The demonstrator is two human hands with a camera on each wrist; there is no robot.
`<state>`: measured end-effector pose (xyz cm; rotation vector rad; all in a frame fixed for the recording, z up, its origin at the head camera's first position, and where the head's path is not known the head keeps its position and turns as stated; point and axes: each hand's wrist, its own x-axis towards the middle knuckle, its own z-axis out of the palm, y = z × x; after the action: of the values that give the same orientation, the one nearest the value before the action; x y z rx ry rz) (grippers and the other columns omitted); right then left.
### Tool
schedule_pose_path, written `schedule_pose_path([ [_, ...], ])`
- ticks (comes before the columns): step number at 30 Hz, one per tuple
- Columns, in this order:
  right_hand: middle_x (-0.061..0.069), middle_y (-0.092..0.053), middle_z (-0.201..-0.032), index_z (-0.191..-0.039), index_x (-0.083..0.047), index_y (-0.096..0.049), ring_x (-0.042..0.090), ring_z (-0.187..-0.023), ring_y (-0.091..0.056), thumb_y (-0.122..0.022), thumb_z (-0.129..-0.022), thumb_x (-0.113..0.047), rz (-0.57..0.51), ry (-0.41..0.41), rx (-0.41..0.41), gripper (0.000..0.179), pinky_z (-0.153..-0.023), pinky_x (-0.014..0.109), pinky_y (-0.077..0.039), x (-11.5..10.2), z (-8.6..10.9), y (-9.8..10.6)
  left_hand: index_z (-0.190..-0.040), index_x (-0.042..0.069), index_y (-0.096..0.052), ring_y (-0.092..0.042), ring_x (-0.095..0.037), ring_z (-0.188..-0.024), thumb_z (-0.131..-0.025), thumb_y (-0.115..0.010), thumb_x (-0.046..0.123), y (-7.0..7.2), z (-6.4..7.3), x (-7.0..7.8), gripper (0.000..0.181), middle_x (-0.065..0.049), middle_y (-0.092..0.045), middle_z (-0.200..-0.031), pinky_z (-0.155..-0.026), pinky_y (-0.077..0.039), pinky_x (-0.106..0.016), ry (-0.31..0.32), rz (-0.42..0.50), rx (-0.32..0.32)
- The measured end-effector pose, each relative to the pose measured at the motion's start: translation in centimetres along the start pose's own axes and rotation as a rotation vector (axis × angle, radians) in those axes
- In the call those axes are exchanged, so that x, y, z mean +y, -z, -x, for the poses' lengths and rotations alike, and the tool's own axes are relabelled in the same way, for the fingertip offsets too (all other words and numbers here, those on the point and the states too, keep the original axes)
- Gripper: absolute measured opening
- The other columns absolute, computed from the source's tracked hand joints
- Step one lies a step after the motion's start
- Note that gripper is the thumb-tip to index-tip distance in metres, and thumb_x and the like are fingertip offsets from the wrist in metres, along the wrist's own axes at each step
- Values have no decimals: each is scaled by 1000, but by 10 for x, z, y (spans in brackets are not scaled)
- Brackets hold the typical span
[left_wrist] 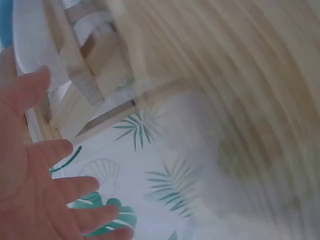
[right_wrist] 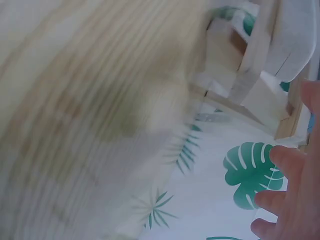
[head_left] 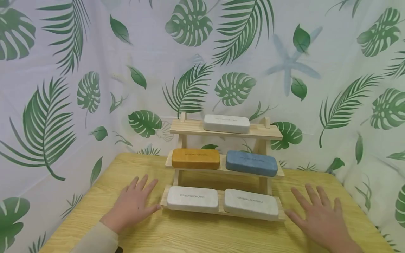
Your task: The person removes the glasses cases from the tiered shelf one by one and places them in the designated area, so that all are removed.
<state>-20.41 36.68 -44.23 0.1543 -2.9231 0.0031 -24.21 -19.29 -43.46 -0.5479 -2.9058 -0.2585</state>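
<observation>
A three-tier wooden rack holds several glasses-case-like boxes with rounded ends. On its top tier lies a white case. The middle tier bears an orange case on the left and a blue case on the right. Two more white cases, a left one and a right one, lie on the bottom tier. My left hand spreads its fingers just left of the rack, thumb near the bottom tier's end. To the right of the rack, my right hand is spread too, holding nothing.
The rack stands on a wood-grain table. Behind it and at both sides hangs a white cloth printed with green leaves, close to the table's back edge.
</observation>
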Motion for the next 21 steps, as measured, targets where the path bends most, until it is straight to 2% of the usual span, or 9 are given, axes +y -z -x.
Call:
schedule_pose_path([
  [3, 31, -29, -156, -156, -19, -39, 58, -141, -17, -42, -95, -76, -38, 9, -7, 84, -96, 87, -10, -6, -1, -1, -158, 10, -35, -38, -52, -137, -95, -63, 56, -1, -2, 1, 83, -27, -35, -156, -103, -38, -69, 36, 163, -73],
  [5, 30, -30, -156, -156, -18, -39, 58, -140, -19, -43, -95, -74, -61, 19, -7, 83, -96, 86, -13, -10, -2, -1, -159, 8, -31, -39, -49, -138, -96, -64, 51, -3, -3, 2, 83, -27, -35, -156, -106, -36, -67, 71, 277, -109],
  [8, 30, -33, -154, -155, -15, -40, 58, -138, -24, -47, -97, -70, -104, 36, 1, 81, -94, 86, -20, -15, -3, 0, -159, 5, -29, -42, -45, -137, -97, -65, 46, -7, -7, 2, 82, -26, -36, -156, -110, -35, -62, 122, 438, -140],
  [12, 31, -36, -151, -153, -9, -42, 58, -134, -30, -54, -99, -60, -185, 63, 31, 75, -94, 82, -27, -20, -3, 1, -158, 3, -29, -52, -45, -128, -97, -68, 39, -10, -12, 5, 81, -26, -37, -156, -105, -42, -60, 184, 656, -177],
  [16, 31, -42, -146, -151, -5, -46, 55, -130, -38, -60, -100, -49, -309, 99, 81, 69, -96, 75, -33, -26, -3, 4, -158, 3, -30, -55, -44, -125, -98, -68, 32, -14, -16, 8, 77, -28, -41, -151, -96, -51, -55, 251, 780, -195],
  [21, 24, -45, -145, -150, -7, -47, 50, -129, -41, -61, -100, -49, -447, 96, 75, 68, -97, 72, -35, -34, -5, 6, -157, 2, -30, -58, -41, -120, -99, -67, 23, -21, -21, 9, 72, -29, -45, -147, -87, -57, -47, 331, 937, -155],
])
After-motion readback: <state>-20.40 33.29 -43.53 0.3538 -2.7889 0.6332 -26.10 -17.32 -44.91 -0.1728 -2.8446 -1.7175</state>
